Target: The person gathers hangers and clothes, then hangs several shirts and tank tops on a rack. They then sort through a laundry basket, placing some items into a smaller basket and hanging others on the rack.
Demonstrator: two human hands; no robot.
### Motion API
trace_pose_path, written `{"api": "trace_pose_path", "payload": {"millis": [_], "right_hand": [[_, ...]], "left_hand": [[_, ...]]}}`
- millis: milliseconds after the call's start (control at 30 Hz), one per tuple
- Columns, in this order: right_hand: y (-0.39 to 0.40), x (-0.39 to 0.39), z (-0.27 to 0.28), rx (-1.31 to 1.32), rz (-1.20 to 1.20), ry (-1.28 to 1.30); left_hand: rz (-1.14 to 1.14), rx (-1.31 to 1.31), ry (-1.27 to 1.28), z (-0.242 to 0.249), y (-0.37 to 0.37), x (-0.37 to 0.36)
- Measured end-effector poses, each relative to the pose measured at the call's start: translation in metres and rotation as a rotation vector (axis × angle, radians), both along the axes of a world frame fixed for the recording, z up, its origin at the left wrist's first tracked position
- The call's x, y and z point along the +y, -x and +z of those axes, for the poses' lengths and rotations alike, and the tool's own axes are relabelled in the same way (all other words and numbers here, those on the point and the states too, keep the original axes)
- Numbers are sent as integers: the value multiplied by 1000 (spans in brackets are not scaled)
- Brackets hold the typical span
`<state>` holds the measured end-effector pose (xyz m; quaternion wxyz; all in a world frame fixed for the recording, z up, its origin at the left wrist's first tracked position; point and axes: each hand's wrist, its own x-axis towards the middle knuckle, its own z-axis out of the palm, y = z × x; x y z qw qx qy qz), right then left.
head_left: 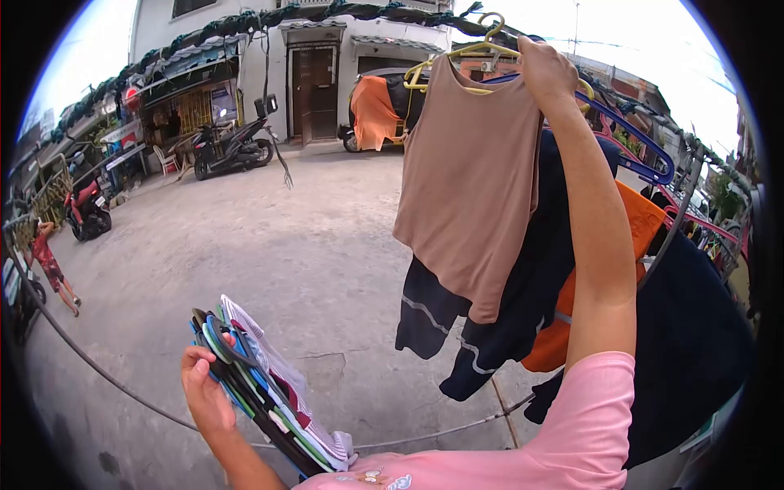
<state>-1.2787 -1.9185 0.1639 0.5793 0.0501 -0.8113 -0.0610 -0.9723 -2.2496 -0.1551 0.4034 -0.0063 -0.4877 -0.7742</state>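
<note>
My right hand point(549, 72) is raised and closed on one side of a yellow clothes hanger point(491, 44), whose hook is up by the rope line. From this hanger hangs a tan sleeveless top point(474, 171). Low on the left, my left hand point(206, 388) grips a bundle of clothes hangers point(260, 390), some black, blue and green. Striped clothing point(269, 347) hangs along the bundle's far side. Close behind the tan top are dark trousers point(531, 302) with pale stripes and an orange garment point(572, 302).
A wrapped rope line point(359, 12) spans the top. More hangers, including a blue one point(645, 159), and a dark cloth point(686, 343) are at right. A cable point(122, 376) curves below. Beyond are a parked scooter point(233, 147), a covered vehicle point(380, 110) and a person in red point(49, 261).
</note>
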Motion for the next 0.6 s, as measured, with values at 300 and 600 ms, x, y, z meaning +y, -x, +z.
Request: {"api": "trace_pose_path", "payload": {"millis": [300,600], "right_hand": [[-39,-71,-92,98,695,-85],[-121,-181,-303,-1778,1463,352]], "left_hand": [[-25,124,-161,11,41,15],[-35,125,-91,6,78,46]]}}
